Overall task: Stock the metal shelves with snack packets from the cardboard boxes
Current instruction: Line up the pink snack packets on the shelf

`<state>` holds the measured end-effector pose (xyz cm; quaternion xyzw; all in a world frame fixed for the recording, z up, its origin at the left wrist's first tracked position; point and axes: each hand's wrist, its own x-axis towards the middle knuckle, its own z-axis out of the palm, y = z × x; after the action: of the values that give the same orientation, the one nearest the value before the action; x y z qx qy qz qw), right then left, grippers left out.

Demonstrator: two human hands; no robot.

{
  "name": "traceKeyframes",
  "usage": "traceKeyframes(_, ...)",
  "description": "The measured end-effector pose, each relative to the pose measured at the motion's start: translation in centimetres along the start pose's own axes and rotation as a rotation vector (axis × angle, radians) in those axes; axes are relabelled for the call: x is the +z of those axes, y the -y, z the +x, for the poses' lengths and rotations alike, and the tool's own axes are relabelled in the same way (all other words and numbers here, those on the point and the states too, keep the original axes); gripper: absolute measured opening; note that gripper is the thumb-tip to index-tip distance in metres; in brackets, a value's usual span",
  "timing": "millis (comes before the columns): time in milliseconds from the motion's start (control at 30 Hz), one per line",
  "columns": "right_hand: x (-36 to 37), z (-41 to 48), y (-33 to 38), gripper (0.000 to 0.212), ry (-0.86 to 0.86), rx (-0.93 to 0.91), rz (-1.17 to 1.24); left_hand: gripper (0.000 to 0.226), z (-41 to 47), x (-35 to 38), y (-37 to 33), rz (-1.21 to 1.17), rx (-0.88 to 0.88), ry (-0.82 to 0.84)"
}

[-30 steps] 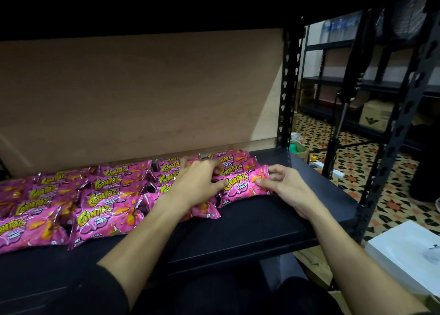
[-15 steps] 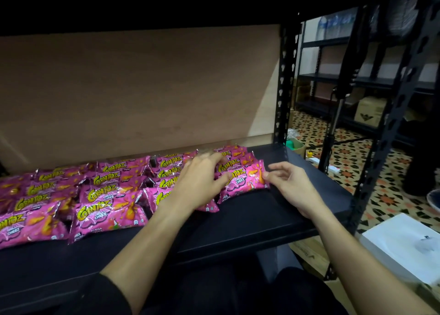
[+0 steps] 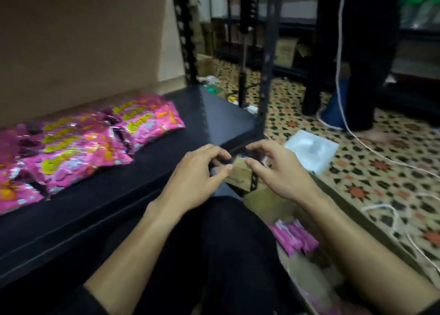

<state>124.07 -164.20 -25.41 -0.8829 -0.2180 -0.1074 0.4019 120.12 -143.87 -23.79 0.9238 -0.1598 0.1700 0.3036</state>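
many packets [image 3: 78, 145] left of left grip [image 3: 190, 179]; untouched

Glossy foil snack packets [image 3: 78, 145]; matt black metal shelf [image 3: 133, 188]; cardboard box [image 3: 316, 274].

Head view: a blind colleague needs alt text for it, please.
A person's left hand and right hand, fingers loosely curled and apparently empty, hover at the front corner of a black metal shelf. Pink snack packets lie on it at left; more sit in a cardboard box at lower right.
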Motion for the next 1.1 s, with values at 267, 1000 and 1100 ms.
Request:
traceKeyframes(267, -1.7, -12.2, -11.7, 0.023, 0.139, 0.486, -0.077, 0.027, 3.3, 11.4, -2.9, 0.022, 0.132, 0.536)
traceKeyframes(1000, 12.8, -16.3, -29.1, 0.041, 0.846, 1.049, -0.188, 0.03, 10.1, 42.6, 2.9, 0.437, 0.223, 1.326)
traceKeyframes(1100, 14.7, -17.7, -29.7, 0.052, 0.842, 1.094, -0.189, 0.03, 9.2, 44.7, 4.8, 0.43, 0.202, 1.322)
